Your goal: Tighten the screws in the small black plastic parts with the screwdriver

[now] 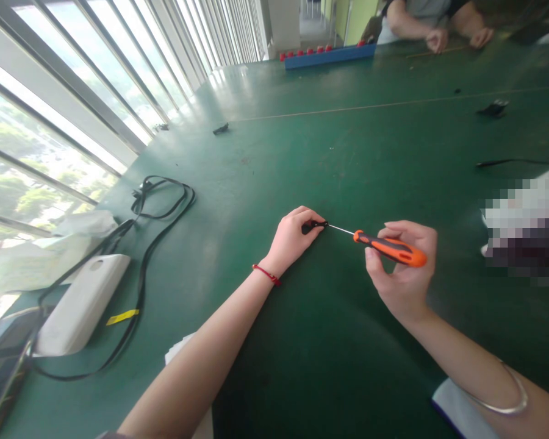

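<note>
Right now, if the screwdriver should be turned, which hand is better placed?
Probably the right hand: it grips the orange-and-black screwdriver, while the left hand pinches the small black piece at the screwdriver's tip.

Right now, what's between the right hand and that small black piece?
The head view shows a screwdriver's metal shaft, running from the orange handle in the right hand toward the black piece in the left hand.
</note>
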### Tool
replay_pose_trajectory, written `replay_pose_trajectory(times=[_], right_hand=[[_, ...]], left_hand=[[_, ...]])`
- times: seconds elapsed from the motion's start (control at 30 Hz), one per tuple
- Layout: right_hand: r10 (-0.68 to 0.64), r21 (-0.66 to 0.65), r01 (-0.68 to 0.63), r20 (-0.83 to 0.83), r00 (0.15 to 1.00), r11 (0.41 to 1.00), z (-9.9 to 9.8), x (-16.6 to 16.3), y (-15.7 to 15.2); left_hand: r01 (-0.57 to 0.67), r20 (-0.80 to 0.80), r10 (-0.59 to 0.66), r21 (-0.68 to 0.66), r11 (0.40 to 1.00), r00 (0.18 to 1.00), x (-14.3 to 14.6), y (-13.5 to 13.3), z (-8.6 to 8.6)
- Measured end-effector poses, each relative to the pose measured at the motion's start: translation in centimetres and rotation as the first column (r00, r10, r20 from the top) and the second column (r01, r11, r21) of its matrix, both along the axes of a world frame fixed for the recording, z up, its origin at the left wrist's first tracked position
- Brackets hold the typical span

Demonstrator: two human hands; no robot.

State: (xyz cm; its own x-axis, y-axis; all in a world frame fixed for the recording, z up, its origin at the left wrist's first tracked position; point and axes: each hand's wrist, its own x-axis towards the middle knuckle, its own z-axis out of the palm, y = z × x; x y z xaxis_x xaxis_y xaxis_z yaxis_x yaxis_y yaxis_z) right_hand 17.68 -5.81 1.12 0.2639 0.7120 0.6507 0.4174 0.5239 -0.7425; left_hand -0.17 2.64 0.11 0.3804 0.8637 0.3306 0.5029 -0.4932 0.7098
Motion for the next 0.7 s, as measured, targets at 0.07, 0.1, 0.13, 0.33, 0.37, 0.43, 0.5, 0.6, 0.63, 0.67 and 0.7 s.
replay_pose_trajectory(times=[0.07, 0.1, 0.13, 0.33, 0.37, 0.43, 0.5, 0.6, 0.63, 0.67, 0.7], right_hand=[[0.016, -0.055, -0.015, 0.021, 1.0, 0.998, -0.08, 0.13, 0.0], [0.025, -0.094, -0.02, 0.049, 0.998, 0.995, -0.09, 0.18, -0.05], [0.032, -0.126, -0.021, 0.082, 0.996, 0.992, -0.09, 0.22, -0.11], [-0.014, 0.0, 0.014, 0.038, 0.999, 1.0, -0.14, 0.08, -0.08], [-0.005, -0.001, 0.005, 0.026, 1.0, 1.0, -0.19, 0.09, -0.07], [0.026, -0.08, -0.022, 0.05, 0.998, 0.997, -0.31, 0.15, -0.14], [0.037, -0.165, -0.02, 0.105, 0.994, 0.986, -0.4, 0.21, -0.29], [-0.004, -0.133, 0.022, 0.134, 0.991, 0.991, -0.42, 0.12, -0.37], [-0.017, -0.09, 0.027, 0.117, 0.993, 0.996, -0.39, 0.06, -0.32], [-0.02, -0.051, 0.025, 0.092, 0.996, 0.998, -0.33, 0.0, -0.26], [-0.016, -0.025, 0.018, 0.068, 0.998, 1.0, -0.27, -0.03, -0.2]], left_hand=[[0.0, 0.0, 0.0, -0.005, 1.0, 1.0, 0.01, 0.02, 0.01], [0.001, 0.001, -0.001, -0.005, 1.0, 1.0, 0.01, 0.04, 0.0], [0.001, 0.004, -0.001, -0.002, 1.0, 1.0, 0.01, 0.06, -0.02], [0.004, 0.006, -0.004, 0.018, 1.0, 1.0, -0.06, 0.15, -0.21], [0.003, 0.004, -0.003, 0.016, 1.0, 1.0, -0.06, 0.14, -0.22], [0.002, 0.0, -0.002, 0.007, 1.0, 1.0, -0.06, 0.14, -0.2], [0.002, 0.002, -0.002, -0.002, 1.0, 1.0, -0.05, 0.12, -0.16], [0.002, 0.002, -0.002, -0.006, 1.0, 1.0, -0.03, 0.1, -0.11], [0.002, 0.0, -0.002, -0.004, 1.0, 1.0, -0.03, 0.09, -0.1], [0.0, -0.002, 0.0, -0.001, 1.0, 1.0, -0.02, 0.08, -0.1], [-0.002, -0.003, 0.002, 0.002, 1.0, 1.0, -0.02, 0.06, -0.11]])
